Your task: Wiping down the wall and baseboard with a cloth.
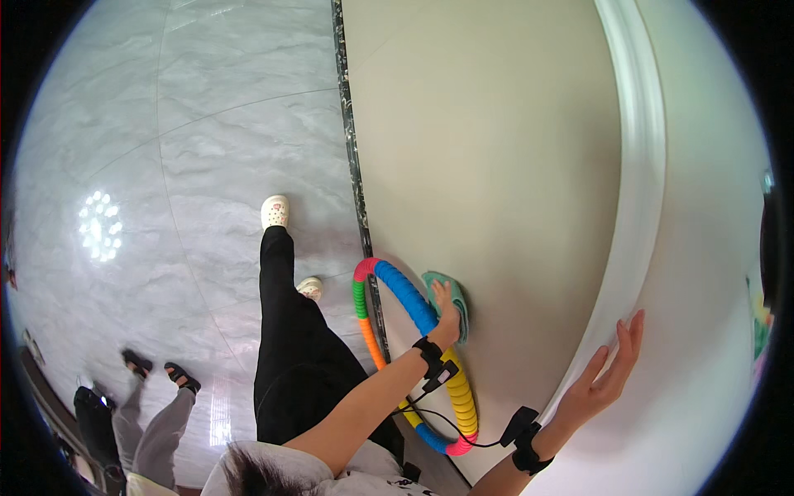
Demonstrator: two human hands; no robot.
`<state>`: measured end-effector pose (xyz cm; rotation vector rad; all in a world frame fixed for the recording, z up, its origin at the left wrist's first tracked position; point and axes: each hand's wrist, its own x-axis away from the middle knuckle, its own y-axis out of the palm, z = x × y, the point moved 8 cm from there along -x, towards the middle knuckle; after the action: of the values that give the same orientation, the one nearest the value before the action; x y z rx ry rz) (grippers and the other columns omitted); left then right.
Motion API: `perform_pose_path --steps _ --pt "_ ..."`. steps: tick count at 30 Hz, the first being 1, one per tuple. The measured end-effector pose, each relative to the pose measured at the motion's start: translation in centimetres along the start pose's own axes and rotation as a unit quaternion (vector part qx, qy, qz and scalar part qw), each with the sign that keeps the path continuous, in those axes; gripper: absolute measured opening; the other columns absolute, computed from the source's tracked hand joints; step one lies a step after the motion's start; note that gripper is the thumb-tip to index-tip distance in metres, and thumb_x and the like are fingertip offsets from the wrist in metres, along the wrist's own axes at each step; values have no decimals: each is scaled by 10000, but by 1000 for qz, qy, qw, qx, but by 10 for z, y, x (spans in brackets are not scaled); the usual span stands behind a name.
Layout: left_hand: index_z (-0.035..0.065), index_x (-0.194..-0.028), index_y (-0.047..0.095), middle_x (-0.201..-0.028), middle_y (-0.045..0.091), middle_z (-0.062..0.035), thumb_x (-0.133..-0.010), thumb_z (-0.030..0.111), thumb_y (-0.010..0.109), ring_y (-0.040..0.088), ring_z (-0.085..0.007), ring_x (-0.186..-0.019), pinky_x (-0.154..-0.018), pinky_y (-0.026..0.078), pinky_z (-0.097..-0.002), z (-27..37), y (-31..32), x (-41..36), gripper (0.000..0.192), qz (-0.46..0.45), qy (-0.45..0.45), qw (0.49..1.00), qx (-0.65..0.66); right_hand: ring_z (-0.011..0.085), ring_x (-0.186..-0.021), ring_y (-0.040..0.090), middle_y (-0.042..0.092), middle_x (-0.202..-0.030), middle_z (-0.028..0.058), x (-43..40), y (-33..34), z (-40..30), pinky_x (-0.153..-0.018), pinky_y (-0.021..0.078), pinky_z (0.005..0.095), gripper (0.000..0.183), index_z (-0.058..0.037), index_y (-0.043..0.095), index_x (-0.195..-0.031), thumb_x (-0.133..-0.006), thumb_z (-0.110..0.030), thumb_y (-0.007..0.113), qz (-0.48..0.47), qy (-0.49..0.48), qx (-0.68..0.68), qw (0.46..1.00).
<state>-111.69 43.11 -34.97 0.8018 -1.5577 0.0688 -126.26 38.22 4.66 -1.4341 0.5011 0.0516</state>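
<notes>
My left hand presses a folded green cloth against the beige lower wall. Just beside the cloth, a segmented hula hoop in blue, yellow, red, green and orange leans at the wall's foot, and my left forearm crosses over it. My right hand holds nothing; its fingers are apart and lie at the white wall moulding and the pale upper wall. Both wrists wear black bands, with a black cable running between them.
Dark speckled skirting runs between the wall and the grey marble-look tile floor. My cream clog stands on the tiles. Another person's legs in grey trousers and dark sandals show at lower left, near a black bag-like object.
</notes>
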Motion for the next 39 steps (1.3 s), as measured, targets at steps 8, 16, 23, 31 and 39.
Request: perform_pose_path --steps 8,16,23,31,39 --pt "181 -1407 36 -1459 -77 -83 -890 411 388 -68 -309 -1335 -1022 12 -547 17 72 113 666 -143 414 855 -276 319 -1153 450 461 -1249 189 67 -4 33 -949 359 394 282 27 530 -1091 -838 -29 419 -22 -38 59 997" --pt "147 -1400 124 -1465 51 -59 -899 327 390 8 -290 -1343 -1030 -5 -528 76 92 113 595 -59 544 770 -329 327 -1172 433 460 -1244 211 61 -5 45 -974 335 405 246 25 570 -1020 -831 -92 464 -18 -28 -63 997" --pt "214 -1402 119 -1467 55 -5 -908 476 268 23 -254 -1346 -1042 22 -495 160 57 -33 579 11 504 839 -206 373 -1186 402 420 -1255 265 58 -7 39 -977 320 432 240 25 585 -964 -837 -150 482 -1 -50 -113 992" --pt "176 -1404 95 -1463 56 -13 -843 594 328 116 -243 -1327 -1053 133 -396 59 -56 -157 737 -12 184 980 78 394 -1185 395 412 -1256 276 49 6 24 -975 313 445 253 12 609 -896 -843 -196 476 -35 -48 -101 993" --pt "161 -1405 43 -1467 -9 -44 -815 646 312 -23 -265 -1342 -1047 -13 -477 38 15 0 811 63 157 978 -123 398 -1199 371 388 -1279 269 55 -1 42 -992 282 465 239 18 616 -868 -831 -169 471 -52 -36 -46 997"
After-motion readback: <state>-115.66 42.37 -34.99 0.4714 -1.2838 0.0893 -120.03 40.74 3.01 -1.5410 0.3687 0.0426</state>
